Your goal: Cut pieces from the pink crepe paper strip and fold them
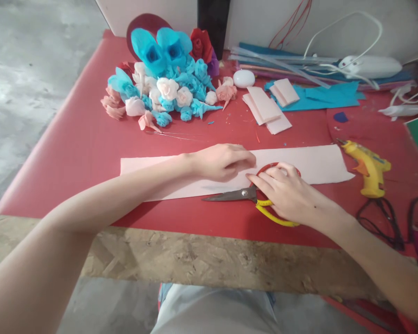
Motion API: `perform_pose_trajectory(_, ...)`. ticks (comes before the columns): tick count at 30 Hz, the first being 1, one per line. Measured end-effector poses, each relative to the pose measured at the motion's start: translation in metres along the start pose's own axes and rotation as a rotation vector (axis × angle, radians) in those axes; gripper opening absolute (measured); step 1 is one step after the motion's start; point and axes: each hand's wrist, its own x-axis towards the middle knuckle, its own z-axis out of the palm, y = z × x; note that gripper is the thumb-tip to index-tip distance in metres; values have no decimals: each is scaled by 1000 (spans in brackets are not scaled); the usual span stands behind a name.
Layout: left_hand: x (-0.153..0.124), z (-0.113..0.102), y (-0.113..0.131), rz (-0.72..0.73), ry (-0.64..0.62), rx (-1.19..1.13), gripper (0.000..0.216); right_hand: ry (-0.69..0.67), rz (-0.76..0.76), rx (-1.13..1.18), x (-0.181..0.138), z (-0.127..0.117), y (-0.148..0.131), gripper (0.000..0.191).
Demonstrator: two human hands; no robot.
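Observation:
A long strip of pale pink crepe paper [320, 164] lies flat across the red tabletop. My left hand [225, 161] rests over the middle of the strip, its fingers curled and drawn together; whatever may be between the fingertips is hidden. My right hand [285, 190] is closed on the handles of a pair of scissors [230, 195], one loop red and the other yellow. The dark blades lie together and point left along the strip's near edge. Close to the strip's right end lies a yellow hot glue gun [371, 171].
Blue, white and pink paper flowers [174, 93] are heaped at the back left. Folded pink paper pieces [264, 106] and blue paper [330, 95] lie at the back right, near a white power strip [369, 67]. A raw chipboard edge [181, 255] runs along the front.

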Motion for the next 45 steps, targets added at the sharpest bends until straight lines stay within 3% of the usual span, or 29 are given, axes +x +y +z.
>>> perform_pose_trajectory(8,0,-1,-2,-2,-18,47,28,6,-70,9,3,5,3,33)
perform_pose_trajectory(16,-1,0,0,-16,-12,19,26,177,-86,52,6,-1,6,23)
perform_pose_trajectory(25,0,1,1,-24,-9,5,26,70,-3,56,-7,2,-4,33)
perform_pose_trajectory(30,0,1,1,-28,-14,17,26,-54,5,-24,-3,-6,-11,35)
perform_pose_trajectory(38,-1,0,-1,-12,-31,35,26,-38,-32,-74,19,-9,-17,30)
perform_pose_trajectory(45,-1,0,-4,2,-37,36,28,141,-82,-9,22,1,-11,24)
